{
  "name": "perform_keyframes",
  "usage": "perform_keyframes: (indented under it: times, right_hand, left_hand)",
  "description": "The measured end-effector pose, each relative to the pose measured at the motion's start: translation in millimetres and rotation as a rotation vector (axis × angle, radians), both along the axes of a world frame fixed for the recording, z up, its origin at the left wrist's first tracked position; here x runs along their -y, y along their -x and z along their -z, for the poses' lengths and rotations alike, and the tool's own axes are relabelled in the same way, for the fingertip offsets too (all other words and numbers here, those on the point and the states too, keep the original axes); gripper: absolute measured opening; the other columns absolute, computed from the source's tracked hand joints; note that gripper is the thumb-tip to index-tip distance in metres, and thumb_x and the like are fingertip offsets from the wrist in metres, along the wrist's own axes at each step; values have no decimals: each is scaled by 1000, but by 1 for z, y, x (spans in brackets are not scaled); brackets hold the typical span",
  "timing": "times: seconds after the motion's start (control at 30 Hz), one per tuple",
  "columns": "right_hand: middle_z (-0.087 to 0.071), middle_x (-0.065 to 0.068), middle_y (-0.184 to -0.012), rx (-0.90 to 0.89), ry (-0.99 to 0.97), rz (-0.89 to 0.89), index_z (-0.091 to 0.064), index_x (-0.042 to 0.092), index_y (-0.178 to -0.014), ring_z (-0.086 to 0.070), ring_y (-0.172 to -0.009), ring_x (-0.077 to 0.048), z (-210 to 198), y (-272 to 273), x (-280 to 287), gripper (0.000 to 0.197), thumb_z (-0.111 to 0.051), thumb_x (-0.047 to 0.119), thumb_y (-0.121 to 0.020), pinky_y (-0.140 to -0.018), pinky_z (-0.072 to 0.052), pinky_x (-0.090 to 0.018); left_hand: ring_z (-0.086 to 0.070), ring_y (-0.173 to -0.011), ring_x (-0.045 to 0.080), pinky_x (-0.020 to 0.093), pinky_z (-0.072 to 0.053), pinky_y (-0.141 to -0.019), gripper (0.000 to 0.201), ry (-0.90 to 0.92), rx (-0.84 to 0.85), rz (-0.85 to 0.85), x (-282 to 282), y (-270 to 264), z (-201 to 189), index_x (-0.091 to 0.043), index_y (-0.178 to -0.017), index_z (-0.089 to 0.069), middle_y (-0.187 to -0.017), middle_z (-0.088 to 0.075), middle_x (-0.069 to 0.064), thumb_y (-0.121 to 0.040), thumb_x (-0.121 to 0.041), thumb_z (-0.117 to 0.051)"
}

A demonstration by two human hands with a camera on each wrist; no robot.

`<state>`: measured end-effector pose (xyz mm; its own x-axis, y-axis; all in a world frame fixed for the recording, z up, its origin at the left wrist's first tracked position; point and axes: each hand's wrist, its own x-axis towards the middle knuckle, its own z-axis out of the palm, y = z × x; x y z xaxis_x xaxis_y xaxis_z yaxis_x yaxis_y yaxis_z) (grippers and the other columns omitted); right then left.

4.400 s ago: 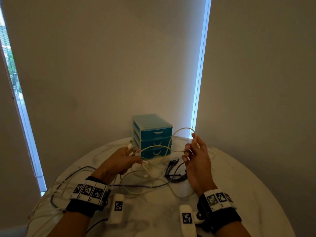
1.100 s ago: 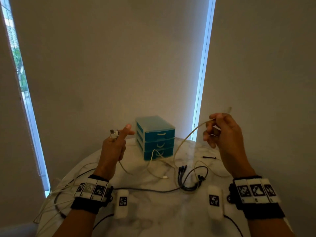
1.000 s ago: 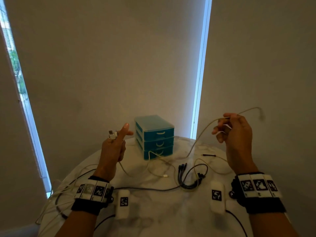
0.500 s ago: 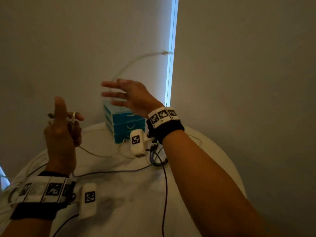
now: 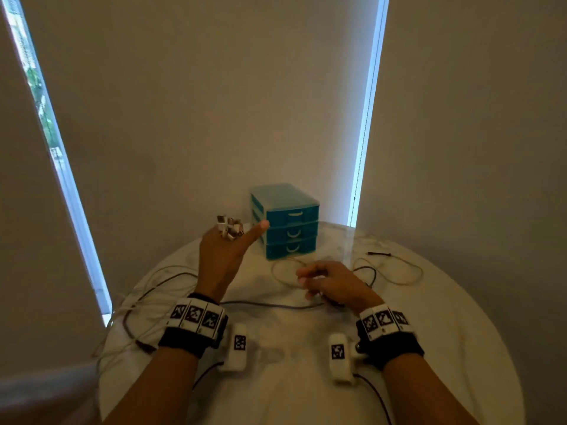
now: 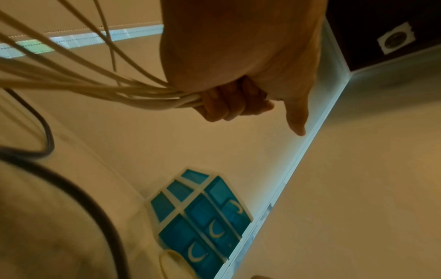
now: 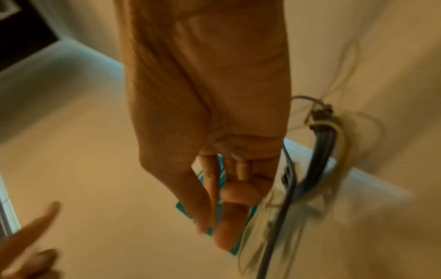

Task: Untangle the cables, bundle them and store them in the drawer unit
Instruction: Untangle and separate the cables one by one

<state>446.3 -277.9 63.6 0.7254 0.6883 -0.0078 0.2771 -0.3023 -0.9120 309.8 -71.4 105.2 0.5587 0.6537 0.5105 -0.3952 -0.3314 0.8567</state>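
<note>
Gripping a bunch of pale cables (image 6: pixel 100 88), the left hand (image 5: pixel 221 256) is raised with its thumb stuck out, several white plugs (image 5: pixel 228 230) poking above the curled fingers. The right hand (image 5: pixel 329 285) hovers low over the round table (image 5: pixel 460 317), fingers loosely bent, holding nothing I can make out. 1 blue drawer unit (image 5: pixel 287 223) with 3 closed drawers stands at the far edge; 1 dark cable (image 5: pixel 270 305) and loose pale loops (image 5: pixel 395 273) lie between.

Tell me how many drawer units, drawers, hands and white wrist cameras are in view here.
Drawer unit: 1
Drawers in it: 3, all shut
Hands: 2; the left hand grips cream cables, the right hand holds nothing
White wrist cameras: 2
Total: 8
</note>
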Motion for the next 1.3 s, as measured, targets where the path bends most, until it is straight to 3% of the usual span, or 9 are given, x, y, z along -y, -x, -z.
perform_keyframes:
  times: [0.13, 0.27, 0.43, 0.57, 0.7, 0.83, 1.03, 1.17, 1.3]
  right_hand:
    - [-77, 14, -107, 139, 317, -114, -78, 35, -107, -71, -103, -4, 11, 5, -2, 39, -96, 35, -72, -94, -55, -27]
    - [-78, 17, -92, 174, 366, -139, -82, 35, -99, -70, -95, 0, 18, -1, 3, 23, -92, 34, -78, -88, -55, -25]
    - [-79, 8, -98, 117, -119, 289, -83, 24, -104, -72, -101, -13, 25, -28, -2, 13, -73, 26, -98, -98, -59, -38]
    - [-64, 8, -63, -97, -552, 404, -80, 18, -110, -56, -58, -9, 14, -27, -11, 15, -67, 24, -104, -51, -46, -23]
    - [-56, 4, -63, -211, -696, 375, -78, 15, -116, -45, -51, -6, 9, -13, -18, 17, -66, 21, -104, -43, -37, -19]
    - [-59, 2, -64, -127, -373, 171, -78, 6, -106, -49, -48, -3, 1, 4, -9, 24, -67, 27, -102, -46, -40, -17]
    - [-65, 5, -70, -87, 114, -87, -82, 14, -104, -54, -57, -6, 8, 15, -9, 20, -67, 27, -98, -51, -41, -18]
    - [-65, -9, -89, -445, -458, 169, -83, 8, -105, -53, -60, -12, 7, -1, -9, 26, -61, 18, -93, -51, -37, -24]
    - [-78, -11, -112, -498, -421, 140, -75, 8, -121, -73, -96, -22, 16, -5, -14, 50, -61, 51, -100, -74, -56, -34]
  left_hand:
    - [-53, -55, -4, 14, -42, -60, 39, -107, -182, 27, 12, -27, 11, -32, -58, -63, -58, -62, -18, -75, -45, -96]
    - [-61, -63, -6, 25, -50, -72, 27, -132, -230, 51, 17, -38, 14, -41, -67, -71, -68, -71, -17, -75, -43, -97]
    - [-55, -61, 6, 37, -49, -73, 47, -62, -197, 17, 11, -40, 20, -3, -77, -68, -68, -68, 7, -80, -43, -92]
    - [-52, -54, 3, 28, -43, -65, 46, 45, -279, 49, 7, -37, 21, -11, -73, -71, -58, -64, -5, -87, -53, -84]
    - [-41, -47, 5, 22, -36, -50, 53, 11, -442, 93, 7, -41, 26, -27, -88, -85, -43, -45, -13, -91, -76, -63]
    - [-38, -52, 10, 26, -36, -53, 53, 120, -316, 41, 4, -42, 26, -33, -93, -85, -55, -43, -6, -89, -80, -61]
    - [-48, -49, -1, 17, -39, -52, 24, 51, -216, 108, 7, -41, 27, -18, -87, -80, -53, -56, -16, -92, -42, -82]
    - [-65, -71, -4, 17, -50, -72, 19, -253, -323, 331, 13, -35, 26, -21, -88, -79, -77, -74, -13, -93, -38, -82]
    - [-74, -112, 7, 35, -56, -106, 33, -527, -531, 606, 19, -40, 31, -30, -124, -79, -118, -80, -10, -94, -44, -81]
